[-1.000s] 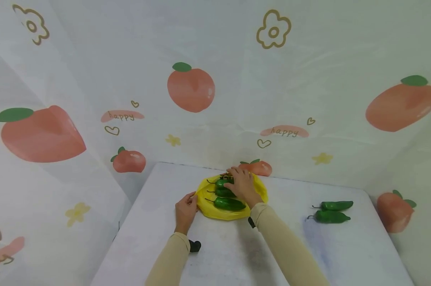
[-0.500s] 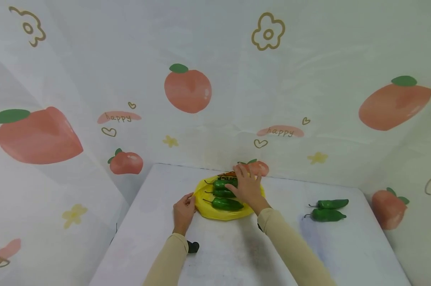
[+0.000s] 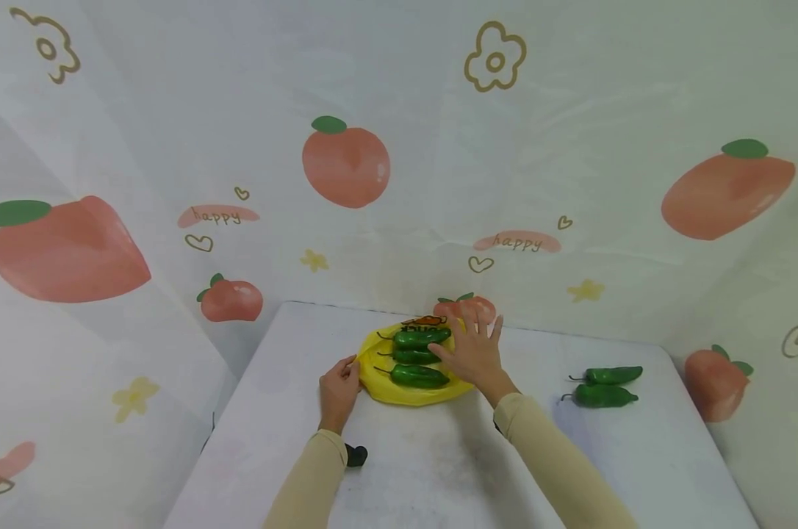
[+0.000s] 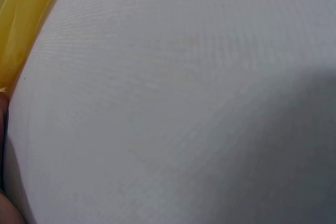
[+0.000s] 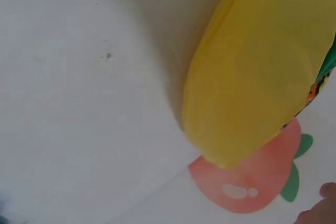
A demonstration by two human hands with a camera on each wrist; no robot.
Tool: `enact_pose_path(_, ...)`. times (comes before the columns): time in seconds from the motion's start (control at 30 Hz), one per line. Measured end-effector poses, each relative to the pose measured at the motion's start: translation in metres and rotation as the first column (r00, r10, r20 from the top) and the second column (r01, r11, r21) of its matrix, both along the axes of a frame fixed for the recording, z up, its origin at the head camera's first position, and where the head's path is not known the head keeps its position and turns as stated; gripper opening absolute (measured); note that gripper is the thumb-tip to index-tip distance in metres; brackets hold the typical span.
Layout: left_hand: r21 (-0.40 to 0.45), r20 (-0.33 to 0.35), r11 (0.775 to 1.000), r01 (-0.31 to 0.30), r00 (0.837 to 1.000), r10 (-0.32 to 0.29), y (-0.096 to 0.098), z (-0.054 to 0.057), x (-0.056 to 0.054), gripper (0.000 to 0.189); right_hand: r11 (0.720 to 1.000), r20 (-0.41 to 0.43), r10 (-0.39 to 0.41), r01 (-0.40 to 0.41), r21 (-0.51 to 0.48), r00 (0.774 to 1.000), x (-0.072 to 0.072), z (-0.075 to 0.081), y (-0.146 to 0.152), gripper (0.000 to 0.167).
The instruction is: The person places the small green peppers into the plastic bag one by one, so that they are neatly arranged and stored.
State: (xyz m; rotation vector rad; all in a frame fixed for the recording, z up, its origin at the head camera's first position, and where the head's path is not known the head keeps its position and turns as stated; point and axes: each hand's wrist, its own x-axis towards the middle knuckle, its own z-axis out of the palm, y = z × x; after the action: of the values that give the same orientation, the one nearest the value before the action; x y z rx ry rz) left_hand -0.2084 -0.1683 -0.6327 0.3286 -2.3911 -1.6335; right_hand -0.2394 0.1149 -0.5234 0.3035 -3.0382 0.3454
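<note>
Left hand [image 3: 339, 389] pinched yellow plastic bag [image 3: 402, 397]; right hand [image 3: 476, 358] spread wide. Loading seemed underway; green peppers [image 3: 604, 397] at three o'clock likely required grasping next.

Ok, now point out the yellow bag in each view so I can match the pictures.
Head: yellow bag below the middle of the picture.
Left wrist: yellow bag in the top left corner, cut off.
Right wrist: yellow bag at upper right, cut off.
Shared landmark: the white tabletop, beside it in every view.
</note>
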Motion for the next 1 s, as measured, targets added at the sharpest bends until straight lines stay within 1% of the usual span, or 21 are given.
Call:
enact_pose_path(0.23, 0.005, 0.012, 1.000, -0.004, 1.000, 0.004, 0.000, 0.001, 0.000, 0.029, 1.000, 0.036, -0.029, 0.029, 0.007, 0.999, 0.006, -0.007, 0.016, 0.091)
enact_pose_path(0.47, -0.005, 0.014, 1.000, -0.015, 1.000, 0.015, 0.001, 0.002, 0.002, 0.027, 0.997, 0.096, -0.067, 0.070, -0.026, 0.993, 0.016, -0.012, 0.031, 0.093)
enact_pose_path(0.63, -0.001, -0.006, 1.000, -0.024, 1.000, 0.024, 0.001, -0.002, 0.002, 0.026, 0.994, 0.115, -0.093, 0.098, -0.041, 0.989, 0.022, -0.013, 0.040, 0.094)
enact_pose_path(0.8, -0.003, -0.020, 1.000, -0.017, 1.000, 0.017, 0.000, -0.003, 0.001, 0.027, 0.992, 0.142, -0.120, 0.125, -0.028, 0.982, 0.027, -0.015, 0.049, 0.096)
enact_pose_path(0.93, -0.001, -0.013, 1.000, -0.008, 1.000, 0.008, 0.001, 0.000, 0.001, 0.028, 0.992, 0.152, -0.125, 0.128, -0.006, 0.980, 0.031, -0.017, 0.059, 0.098)
enact_pose_path(1.0, -0.003, -0.009, 1.000, -0.005, 1.000, 0.005, 0.002, 0.001, 0.002, 0.028, 0.993, 0.144, -0.121, 0.122, 0.001, 0.982, 0.033, -0.019, 0.064, 0.098)
